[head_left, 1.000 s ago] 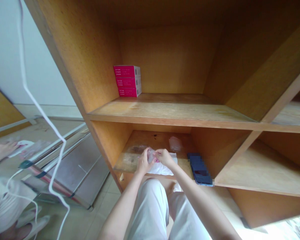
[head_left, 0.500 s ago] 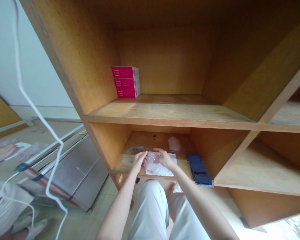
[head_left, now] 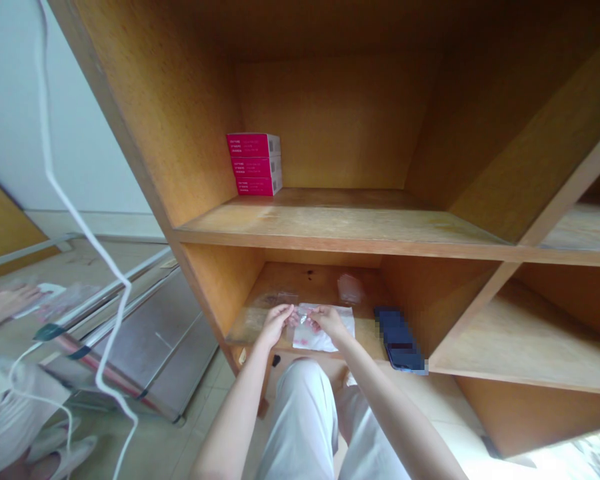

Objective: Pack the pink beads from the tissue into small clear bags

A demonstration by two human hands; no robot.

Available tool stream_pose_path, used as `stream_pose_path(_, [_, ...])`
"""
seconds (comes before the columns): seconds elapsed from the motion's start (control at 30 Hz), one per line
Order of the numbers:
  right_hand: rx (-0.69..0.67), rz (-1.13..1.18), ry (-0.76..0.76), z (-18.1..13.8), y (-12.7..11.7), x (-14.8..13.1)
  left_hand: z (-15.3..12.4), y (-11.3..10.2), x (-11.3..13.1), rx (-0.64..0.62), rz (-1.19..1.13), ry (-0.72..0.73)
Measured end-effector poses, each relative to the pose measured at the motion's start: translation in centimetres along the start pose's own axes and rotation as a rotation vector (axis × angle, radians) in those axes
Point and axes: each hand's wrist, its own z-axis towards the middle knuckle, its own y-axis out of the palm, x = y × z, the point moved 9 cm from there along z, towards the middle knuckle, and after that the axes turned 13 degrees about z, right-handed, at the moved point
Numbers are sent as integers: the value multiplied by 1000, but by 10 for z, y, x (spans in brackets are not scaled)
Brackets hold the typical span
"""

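Observation:
Both my hands reach into the lower shelf compartment [head_left: 260, 320] of a wooden shelving unit. My left hand [head_left: 274, 323] and my right hand [head_left: 329, 321] pinch the two ends of a small clear plastic packet [head_left: 303, 318] between them, just above a white sheet or bag with pink print [head_left: 325, 331] lying flat on the shelf. Further back on the same shelf lie another small clear packet [head_left: 350, 288] and a faint one [head_left: 286, 297]. My white-trousered knees show below.
A dark blue phone [head_left: 399, 339] lies on the shelf's right part. Three stacked pink boxes [head_left: 255, 164] stand at the upper shelf's back left. A white cable [head_left: 75, 213] hangs at left. A mirror at left reflects another hand [head_left: 3, 303].
My hands have lowered the small packet and drawn slightly apart over the white sheet; the view has shifted a little.

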Motion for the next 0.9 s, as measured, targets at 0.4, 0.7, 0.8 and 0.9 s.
stream_pose_path(0.4, [42,-64,-65,-9,3,-18,-7,8,6,-109,20,-49])
stream_pose_path(0.7, [-16,-49,-78,-10,3,-17,-7,7,4,-134,-20,-50])
stream_pose_path(0.8, [-33,-59,-92,-8,3,-17,-8,7,6,-131,-19,-61])
stream_pose_path(0.9, [-31,-83,-105,-8,1,-17,-9,7,8,-116,-26,-66])
